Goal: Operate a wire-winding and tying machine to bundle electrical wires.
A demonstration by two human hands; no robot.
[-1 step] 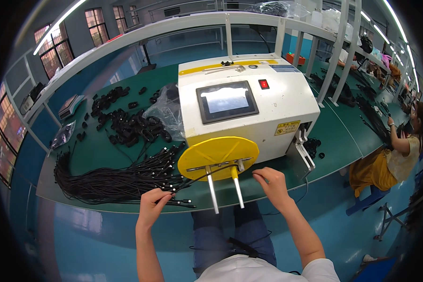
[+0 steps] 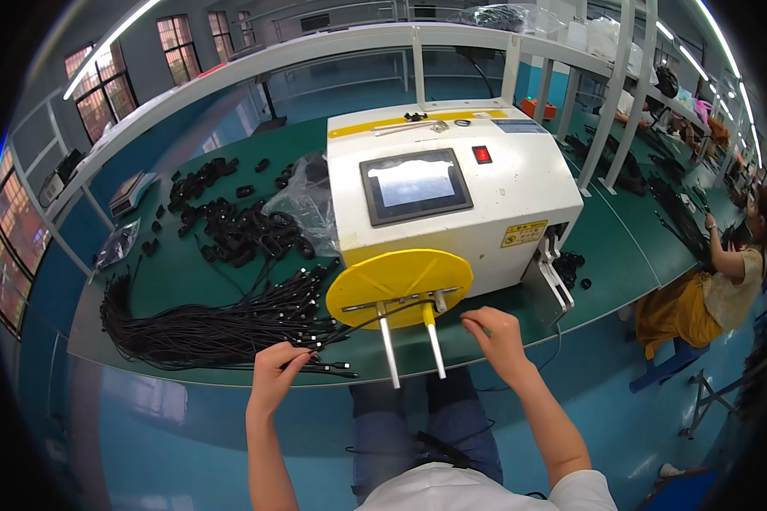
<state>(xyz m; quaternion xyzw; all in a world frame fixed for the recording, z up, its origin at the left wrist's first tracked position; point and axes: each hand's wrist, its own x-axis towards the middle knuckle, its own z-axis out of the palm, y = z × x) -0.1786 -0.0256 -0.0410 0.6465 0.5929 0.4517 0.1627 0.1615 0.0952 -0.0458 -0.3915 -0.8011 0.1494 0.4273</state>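
A factory assembly floor: long green workbenches (image 2: 187, 272) under white framing, a white cable-winding machine (image 2: 452, 187) at centre frame, heaps of black cables (image 2: 222, 328) at left, another seated worker (image 2: 720, 272) at far right.

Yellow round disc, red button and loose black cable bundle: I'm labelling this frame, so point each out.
Yellow round disc (image 2: 399, 285), head view, flat face.
Red button (image 2: 481, 154), head view, centre.
Loose black cable bundle (image 2: 204, 328), head view, middle strands.

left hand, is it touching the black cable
Touching: the head view shows the left hand pinching the black cable that runs up to the yellow disc.
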